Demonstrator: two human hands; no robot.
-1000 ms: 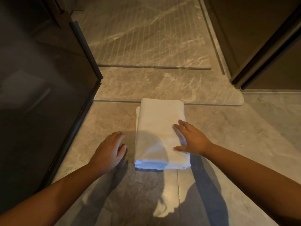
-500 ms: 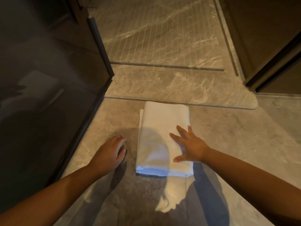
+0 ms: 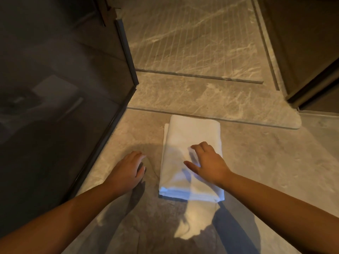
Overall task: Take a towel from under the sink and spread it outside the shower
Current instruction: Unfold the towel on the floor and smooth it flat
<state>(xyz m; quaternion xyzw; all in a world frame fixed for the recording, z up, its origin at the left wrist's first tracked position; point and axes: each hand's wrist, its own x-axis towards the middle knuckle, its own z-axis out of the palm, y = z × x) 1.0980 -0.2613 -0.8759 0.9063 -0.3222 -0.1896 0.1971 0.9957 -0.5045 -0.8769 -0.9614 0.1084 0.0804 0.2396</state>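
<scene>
With the folded white towel (image 3: 190,158) lying on the floor tile (image 3: 256,162) just short of the shower threshold (image 3: 211,99), the right hand (image 3: 209,162) rests loosely on top gripping nothing, the left hand (image 3: 126,169) empty beside it, so pinch the top layer's free edge and unfold outward evenly.

One folded white cloth towel (image 3: 190,143) lies under the right hand (image 3: 211,165), and just to its left sits the left hand (image 3: 126,169), making two bare hands in all. One dark glass shower panel (image 3: 55,107) stands left of the left hand, and one raised marble threshold slab (image 3: 211,99) lies beyond both hands.
</scene>
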